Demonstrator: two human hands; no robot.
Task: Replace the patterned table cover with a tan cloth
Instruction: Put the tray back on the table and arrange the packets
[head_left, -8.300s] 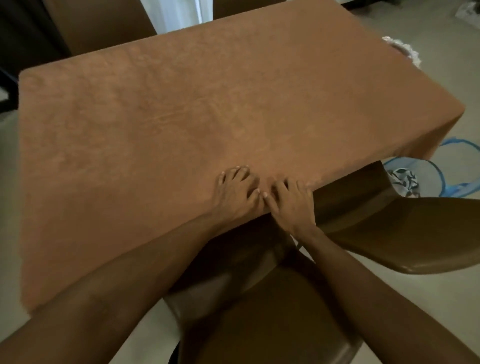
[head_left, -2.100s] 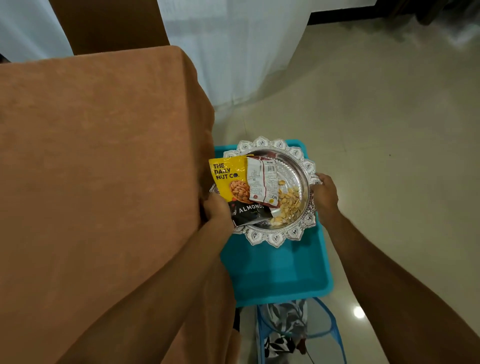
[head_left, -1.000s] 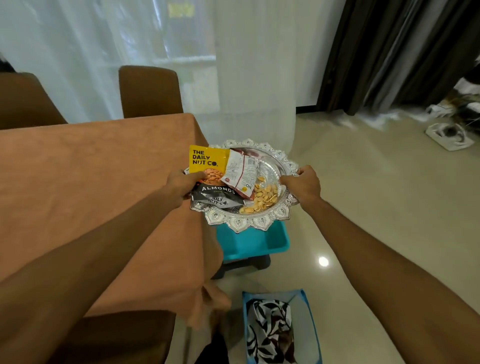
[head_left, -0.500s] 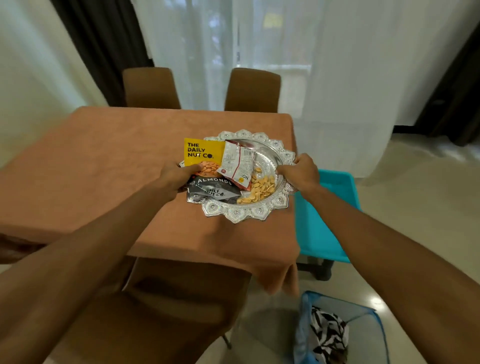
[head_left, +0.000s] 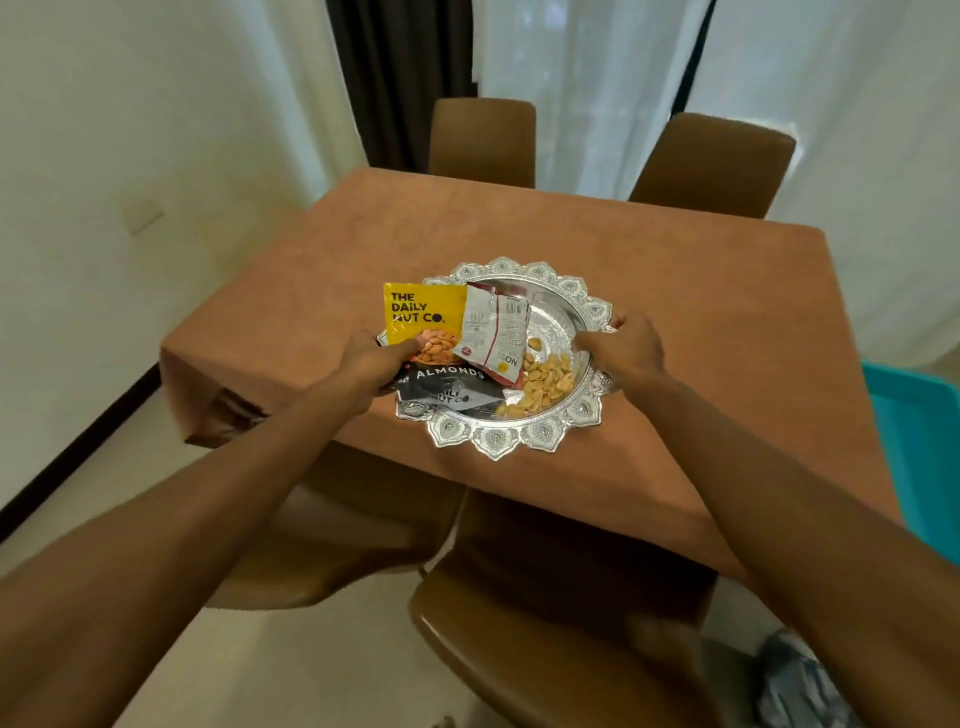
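While the left grip (head_left: 371, 364) and the right grip (head_left: 623, 348) each clasp an opposite rim of the tray (head_left: 493, 447), the cloth (head_left: 727, 291) lies spread flat directly beneath both, equally near to each.

One view only: head-worn, wide-angle. Faces forward and down over the near edge of the tan cloth (head_left: 675, 291); close range. Far chairs (head_left: 483, 140) at frame top.

Soft daylight comes through the sheer curtains (head_left: 597, 78); the silver tray (head_left: 540, 432) glints. Edges bend from the wide lens; the lower-right corner blurs.
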